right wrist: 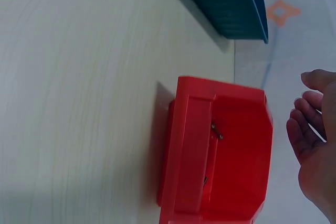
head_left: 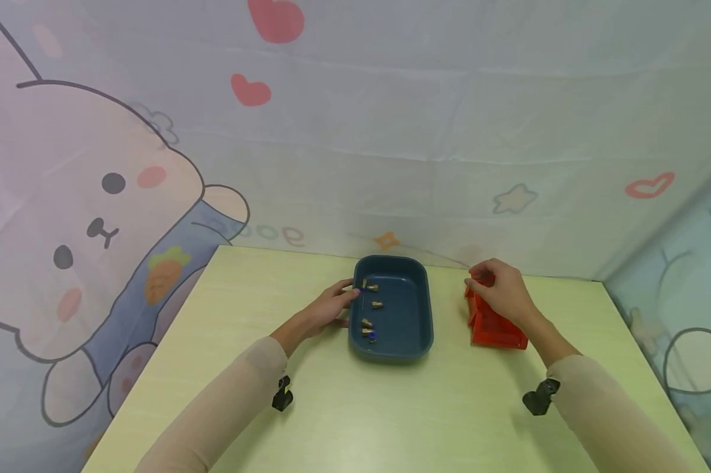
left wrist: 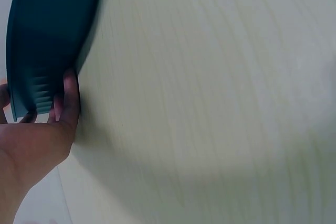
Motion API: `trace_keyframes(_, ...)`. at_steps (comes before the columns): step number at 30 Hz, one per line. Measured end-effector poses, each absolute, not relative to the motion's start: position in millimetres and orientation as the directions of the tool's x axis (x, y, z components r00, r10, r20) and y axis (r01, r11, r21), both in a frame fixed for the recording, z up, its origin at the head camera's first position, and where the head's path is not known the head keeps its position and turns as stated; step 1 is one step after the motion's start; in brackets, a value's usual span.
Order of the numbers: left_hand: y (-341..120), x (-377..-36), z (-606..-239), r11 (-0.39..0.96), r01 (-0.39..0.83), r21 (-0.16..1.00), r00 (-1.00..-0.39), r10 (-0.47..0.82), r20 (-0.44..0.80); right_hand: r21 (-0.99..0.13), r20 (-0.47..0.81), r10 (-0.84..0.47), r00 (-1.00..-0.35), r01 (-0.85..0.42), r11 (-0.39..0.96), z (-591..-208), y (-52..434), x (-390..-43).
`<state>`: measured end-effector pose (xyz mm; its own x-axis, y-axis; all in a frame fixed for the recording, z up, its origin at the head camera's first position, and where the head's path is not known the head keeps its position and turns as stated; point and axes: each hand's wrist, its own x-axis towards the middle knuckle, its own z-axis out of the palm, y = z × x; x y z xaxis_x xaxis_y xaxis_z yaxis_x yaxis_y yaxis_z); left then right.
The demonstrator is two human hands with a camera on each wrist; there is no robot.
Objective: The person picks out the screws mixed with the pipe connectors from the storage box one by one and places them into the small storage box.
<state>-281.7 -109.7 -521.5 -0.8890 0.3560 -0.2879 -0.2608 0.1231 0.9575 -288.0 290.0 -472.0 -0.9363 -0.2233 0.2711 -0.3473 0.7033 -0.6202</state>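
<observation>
Head view: one blue tray (head_left: 417, 328) is seen near the middle of the table (head_left: 225, 341), and one red bin (head_left: 497, 328) stands to the right of the tray, apart from it. Four small brass fittings (head_left: 376, 305) are counted in the left half of the tray; the one nearest the person carries a blue part. In the right wrist view one small metal piece (right wrist: 216, 131) is seen inside the red bin; what else lies in it cannot be told.

The left hand (head_left: 330, 307) is laid at the tray's left rim, its fingers (left wrist: 67, 98) pressed against the outer wall in the left wrist view and its fingertips meeting the fitting nearest the tray's far left corner; whether that fitting is pinched cannot be told. The right hand (head_left: 503, 289) is held over the far end of the red bin with the fingers (right wrist: 310, 111) loosely curled and nothing seen in them.

Bare table is left in front of the tray toward the person and to the tray's left. Behind the tray the table edge is met by a printed cloth backdrop (head_left: 390, 131).
</observation>
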Motion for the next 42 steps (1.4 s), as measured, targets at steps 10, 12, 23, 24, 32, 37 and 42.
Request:
trace_keyframes(10,-109.3,-280.9,-519.5,0.136,-0.256,0.957,-0.889,0.356,-0.288,-0.660,0.275,-0.254,-0.927,-0.374,0.651,-469.7,262.0,-295.1)
trace_keyframes(12,-109.6,-280.4,-519.0,0.137,-0.255,0.957,-0.888,0.357,-0.288,-0.671,0.273,-0.259,-0.926,-0.377,0.639,-468.8,255.7,-296.3)
trace_keyframes(23,-108.7,-280.6,-519.1,0.139,-0.255,0.957,-0.891,0.351,-0.288,-0.703,0.310,-0.276,-0.910,-0.415,0.578,-468.9,226.7,-299.5)
trace_keyframes(24,-108.4,-280.5,-518.8,0.140,-0.255,0.957,-0.891,0.350,-0.289,-0.705,0.308,-0.278,-0.910,-0.414,0.576,-469.2,224.7,-299.5)
trace_keyframes(32,-107.9,-281.4,-519.5,0.145,-0.257,0.956,-0.890,0.351,-0.292,-0.711,0.278,-0.300,-0.912,-0.406,0.574,-468.9,212.7,-298.3)
trace_keyframes(37,-108.1,-281.2,-518.9,0.142,-0.254,0.957,-0.894,0.342,-0.288,-0.702,0.281,-0.309,-0.908,-0.414,0.579,-469.9,207.5,-300.0)
trace_keyframes(42,-107.6,-279.7,-518.1,0.147,-0.254,0.956,-0.896,0.338,-0.289,-0.707,0.297,-0.305,-0.905,-0.423,0.566,-469.9,200.6,-300.7)
